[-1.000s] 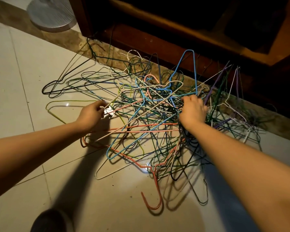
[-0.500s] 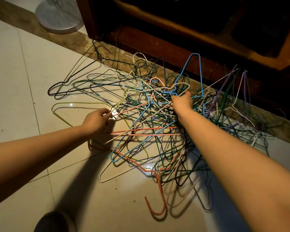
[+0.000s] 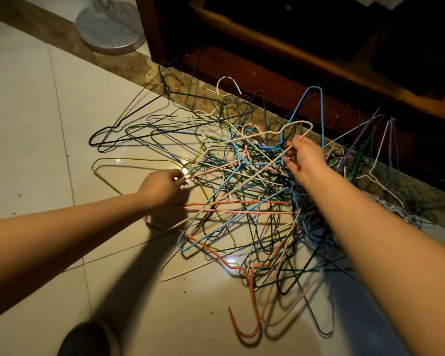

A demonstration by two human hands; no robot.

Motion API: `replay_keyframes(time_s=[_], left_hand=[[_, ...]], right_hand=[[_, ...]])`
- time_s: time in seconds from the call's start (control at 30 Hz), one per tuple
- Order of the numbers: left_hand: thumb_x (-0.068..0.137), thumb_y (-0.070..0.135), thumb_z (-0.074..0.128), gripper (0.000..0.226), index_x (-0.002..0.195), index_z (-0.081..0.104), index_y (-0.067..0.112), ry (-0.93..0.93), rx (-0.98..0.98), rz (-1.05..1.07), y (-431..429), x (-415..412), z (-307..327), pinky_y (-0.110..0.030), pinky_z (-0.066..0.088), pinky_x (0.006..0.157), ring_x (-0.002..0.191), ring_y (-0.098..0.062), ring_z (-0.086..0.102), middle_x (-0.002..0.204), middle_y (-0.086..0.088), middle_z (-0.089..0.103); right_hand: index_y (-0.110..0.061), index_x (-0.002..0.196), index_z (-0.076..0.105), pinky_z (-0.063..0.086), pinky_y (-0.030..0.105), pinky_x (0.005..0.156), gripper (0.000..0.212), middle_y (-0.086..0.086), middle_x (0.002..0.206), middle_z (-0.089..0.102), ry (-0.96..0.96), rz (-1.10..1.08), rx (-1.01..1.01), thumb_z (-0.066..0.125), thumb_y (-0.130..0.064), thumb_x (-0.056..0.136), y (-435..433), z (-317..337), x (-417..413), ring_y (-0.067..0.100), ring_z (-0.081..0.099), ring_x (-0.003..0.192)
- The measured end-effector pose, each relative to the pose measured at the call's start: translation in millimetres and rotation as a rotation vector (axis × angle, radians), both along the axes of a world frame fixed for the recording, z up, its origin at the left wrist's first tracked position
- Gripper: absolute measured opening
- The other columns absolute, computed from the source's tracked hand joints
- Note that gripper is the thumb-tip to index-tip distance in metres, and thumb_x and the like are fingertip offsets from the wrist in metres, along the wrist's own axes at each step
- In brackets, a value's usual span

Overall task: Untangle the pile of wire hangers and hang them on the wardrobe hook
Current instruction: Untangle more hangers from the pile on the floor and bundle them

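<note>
A tangled pile of wire hangers (image 3: pixel 257 201) in blue, orange, green, black, white and purple lies on the tiled floor in front of a dark wooden wardrobe (image 3: pixel 280 70). My left hand (image 3: pixel 162 187) pinches the left end of a cream-white hanger (image 3: pixel 254 138) at the pile's left edge. My right hand (image 3: pixel 303 158) holds the same cream-white hanger near its right corner, raised slightly above the pile. An orange hanger (image 3: pixel 252 299) sticks out toward me with its hook at the front. No wardrobe hook is in view.
A round grey fan base (image 3: pixel 111 27) stands on the floor at the upper left beside the wardrobe. A brown marble strip (image 3: pixel 129 65) runs along the wardrobe's foot. A dark shoe tip (image 3: pixel 88 340) shows at the bottom edge. Pale floor tiles (image 3: pixel 31 124) lie at the left.
My right hand has moved up from deep in the pile and opened its grip onto the cream-white hanger's right corner. My left hand keeps pinching the hanger's left end.
</note>
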State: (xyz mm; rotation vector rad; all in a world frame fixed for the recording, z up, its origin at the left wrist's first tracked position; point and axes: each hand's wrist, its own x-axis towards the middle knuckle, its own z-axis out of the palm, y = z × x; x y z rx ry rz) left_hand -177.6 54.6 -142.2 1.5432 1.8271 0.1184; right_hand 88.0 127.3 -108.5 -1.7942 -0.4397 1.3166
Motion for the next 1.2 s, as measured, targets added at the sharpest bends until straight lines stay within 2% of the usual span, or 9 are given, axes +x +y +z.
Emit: replay_keyframes(time_s=[0.13, 0.23, 0.3, 0.4, 0.63, 0.7, 0.77, 0.93, 1.2], left_hand=[[0.095, 0.031, 0.048, 0.033, 0.12, 0.061, 0.014, 0.068, 0.035, -0.219, 6.0, 12.3, 8.9, -0.027, 0.036, 0.08, 0.107, -0.029, 0.051, 0.117, -0.015, 0.053], [0.093, 0.034, 0.051, 0.037, 0.123, 0.06, 0.015, 0.053, 0.062, -0.323, 13.4, 26.7, 11.2, -0.025, 0.032, 0.093, 0.119, -0.028, 0.044, 0.127, -0.016, 0.047], [0.094, 0.035, 0.049, 0.036, 0.123, 0.061, 0.016, 0.039, 0.07, -0.399, 19.1, 32.6, 12.5, -0.026, 0.03, 0.098, 0.124, -0.028, 0.039, 0.13, -0.017, 0.046], [0.096, 0.036, 0.043, 0.036, 0.124, 0.06, 0.02, 0.053, 0.083, -0.478, 29.1, 35.8, 14.3, -0.034, 0.033, 0.101, 0.125, -0.028, 0.038, 0.13, -0.017, 0.048], [0.094, 0.033, 0.046, 0.042, 0.134, 0.044, 0.018, 0.181, 0.246, -0.217, 54.9, 11.5, 3.3, -0.042, 0.04, 0.099, 0.12, -0.033, 0.043, 0.131, -0.016, 0.043], [0.093, 0.032, 0.048, 0.046, 0.137, 0.04, 0.017, 0.247, 0.248, -0.169, 63.6, -1.2, -1.2, -0.045, 0.04, 0.098, 0.122, -0.035, 0.041, 0.136, -0.016, 0.041], [0.094, 0.032, 0.046, 0.049, 0.139, 0.036, 0.017, 0.304, 0.217, -0.16, 71.8, -10.2, -5.3, -0.046, 0.04, 0.097, 0.124, -0.035, 0.039, 0.139, -0.015, 0.038], [0.097, 0.027, 0.039, 0.051, 0.144, 0.024, 0.022, 0.371, 0.117, -0.198, 88.3, -16.5, -14.5, -0.048, 0.037, 0.094, 0.122, -0.036, 0.045, 0.136, -0.016, 0.047], [0.095, 0.022, 0.043, 0.055, 0.145, 0.021, 0.018, 0.258, 0.168, -0.083, 105.2, -19.1, -31.7, -0.043, 0.041, 0.084, 0.109, -0.04, 0.053, 0.117, -0.023, 0.058]], right_hand=[[-0.021, 0.099, 0.052, 0.054, 0.02, 0.06, 0.019, 0.002, 0.088, 0.058, 0.035, 0.184, -0.127, 0.052, -0.003, 0.092, -14.0, -0.9, -16.1, 0.007, 0.06, 0.064], [-0.024, 0.14, 0.032, 0.057, 0.024, 0.061, 0.056, 0.003, 0.093, 0.058, 0.127, 0.207, -0.144, 0.049, 0.001, 0.092, -25.4, -7.0, -37.2, 0.009, 0.06, 0.067], [-0.027, 0.147, 0.018, 0.051, 0.017, 0.044, 0.07, 0.003, 0.083, 0.054, 0.069, 0.225, -0.145, 0.047, 0.003, 0.091, -32.4, -13.2, -45.3, 0.009, 0.052, 0.061], [-0.024, 0.148, 0.022, 0.034, 0.015, 0.032, 0.065, 0.003, 0.071, 0.045, -0.133, 0.226, -0.135, 0.039, 0.004, 0.092, -31.5, -19.4, -39.8, 0.012, 0.042, 0.052], [-0.018, 0.14, 0.033, 0.04, 0.017, 0.04, 0.048, 0.002, 0.073, 0.043, -0.185, 0.286, -0.077, 0.037, 0.002, 0.096, -27.3, -15.5, -31.3, 0.014, 0.041, 0.055], [-0.016, 0.137, 0.037, 0.048, 0.026, 0.055, 0.042, 0.002, 0.071, 0.043, -0.285, 0.314, -0.071, 0.043, -0.007, 0.096, -29.0, -19.4, -36.8, 0.02, 0.046, 0.063], [-0.015, 0.142, 0.034, 0.045, 0.037, 0.075, 0.054, 0.001, 0.078, 0.048, -0.452, 0.348, -0.057, 0.053, -0.024, 0.093, -32.6, -24.3, -41.4, 0.024, 0.05, 0.079], [-0.02, 0.147, 0.024, 0.035, 0.031, 0.073, 0.077, 0.003, 0.09, 0.047, -0.516, 0.366, -0.013, 0.06, -0.046, 0.085, -38.9, -33.2, -47.5, 0.022, 0.049, 0.087], [-0.019, 0.149, 0.017, 0.031, 0.028, 0.071, 0.073, 0.004, 0.098, 0.049, -0.648, 0.46, -0.034, 0.058, -0.027, 0.089, -37.6, -38.6, -51.2, 0.023, 0.049, 0.091]])
